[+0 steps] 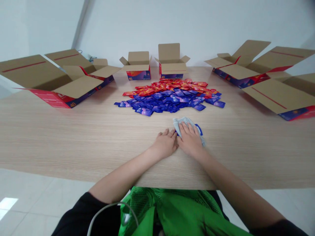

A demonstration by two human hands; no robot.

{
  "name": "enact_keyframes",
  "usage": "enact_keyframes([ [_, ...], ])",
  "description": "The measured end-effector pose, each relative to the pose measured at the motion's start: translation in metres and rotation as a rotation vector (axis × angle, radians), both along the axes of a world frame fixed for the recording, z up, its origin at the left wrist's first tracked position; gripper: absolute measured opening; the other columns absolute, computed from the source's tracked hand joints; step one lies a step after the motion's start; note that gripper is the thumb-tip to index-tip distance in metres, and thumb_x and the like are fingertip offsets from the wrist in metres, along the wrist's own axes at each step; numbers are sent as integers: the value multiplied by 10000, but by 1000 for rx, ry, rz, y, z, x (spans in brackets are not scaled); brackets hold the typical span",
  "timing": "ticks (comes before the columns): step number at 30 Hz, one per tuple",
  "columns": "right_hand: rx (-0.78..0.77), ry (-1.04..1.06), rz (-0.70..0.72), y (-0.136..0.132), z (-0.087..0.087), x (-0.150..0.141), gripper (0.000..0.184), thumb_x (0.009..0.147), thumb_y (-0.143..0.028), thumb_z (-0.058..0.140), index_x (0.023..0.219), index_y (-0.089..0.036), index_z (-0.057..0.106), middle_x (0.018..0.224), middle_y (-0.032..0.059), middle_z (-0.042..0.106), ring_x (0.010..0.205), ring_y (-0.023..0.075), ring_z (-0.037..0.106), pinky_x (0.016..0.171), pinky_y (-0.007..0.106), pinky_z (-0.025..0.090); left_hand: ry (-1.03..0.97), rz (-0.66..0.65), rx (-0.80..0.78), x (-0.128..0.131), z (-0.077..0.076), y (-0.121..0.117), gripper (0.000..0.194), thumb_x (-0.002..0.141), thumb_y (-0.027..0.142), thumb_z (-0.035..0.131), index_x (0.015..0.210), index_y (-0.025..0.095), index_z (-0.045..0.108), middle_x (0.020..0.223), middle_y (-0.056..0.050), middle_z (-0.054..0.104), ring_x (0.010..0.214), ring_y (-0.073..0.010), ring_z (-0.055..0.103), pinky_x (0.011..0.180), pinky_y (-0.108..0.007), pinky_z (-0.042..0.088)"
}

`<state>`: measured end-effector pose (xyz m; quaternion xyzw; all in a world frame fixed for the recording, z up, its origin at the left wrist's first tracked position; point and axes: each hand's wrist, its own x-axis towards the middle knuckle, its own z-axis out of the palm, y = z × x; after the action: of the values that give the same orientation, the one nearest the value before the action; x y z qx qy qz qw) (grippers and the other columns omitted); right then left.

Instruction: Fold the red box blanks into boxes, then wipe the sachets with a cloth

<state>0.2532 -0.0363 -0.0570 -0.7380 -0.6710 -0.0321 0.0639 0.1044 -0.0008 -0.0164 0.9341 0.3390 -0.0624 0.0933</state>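
Note:
My right hand lies on a light grey-blue cloth, fingers pressing it down on the table. Under the cloth is a blue sachet; its right end shows past the cloth and the rest is mostly covered. Close on the left, my left hand rests low on the table, fingertips at the sachet's left end, seemingly holding it down. Beyond both hands spreads a heap of blue sachets, with red sachets piled behind them.
Two small open cartons stand at the back by the wall. Larger open cartons flank the table, on the left and on the right, flaps spread. The wooden table's front edge is near my body.

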Motion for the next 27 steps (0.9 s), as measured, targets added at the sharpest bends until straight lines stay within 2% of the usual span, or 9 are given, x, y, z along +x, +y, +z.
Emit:
enact_keyframes([
  [7,-4,-30,-163,-6,-4,29,620,935,-301,316,1504,-56,317,1568,130,326,1430,333,255,1156,513,209,11,1,-21,-1,0,1,614,956,410,436,1498,136,348,1597,-103,270,1441,-339,286,1106,-470,350],
  [12,-14,-20,-169,-3,-4,31,611,935,-279,328,1496,-38,327,1573,153,305,1434,358,233,1152,524,220,6,3,-23,-1,-2,1,612,953,397,433,1500,137,343,1597,-103,273,1441,-343,286,1104,-492,347],
  [18,-6,-21,-105,-2,0,19,599,933,-263,328,1498,-63,341,1560,140,339,1432,344,246,1161,528,187,-8,10,-11,0,-4,-1,624,947,393,424,1493,101,347,1592,-121,279,1433,-366,289,1096,-528,353],
  [23,-33,6,81,2,3,-3,604,914,-249,356,1503,-116,354,1575,89,328,1447,280,248,1188,464,148,-27,11,6,1,-1,-3,553,930,330,423,1441,116,431,1555,-140,354,1415,-357,325,1080,-513,377],
  [27,-39,30,139,3,2,-7,617,906,-241,348,1510,-116,338,1581,65,317,1450,255,247,1196,445,136,-27,5,12,1,0,-3,514,928,312,411,1400,119,483,1542,-138,378,1418,-340,327,1078,-486,385],
])
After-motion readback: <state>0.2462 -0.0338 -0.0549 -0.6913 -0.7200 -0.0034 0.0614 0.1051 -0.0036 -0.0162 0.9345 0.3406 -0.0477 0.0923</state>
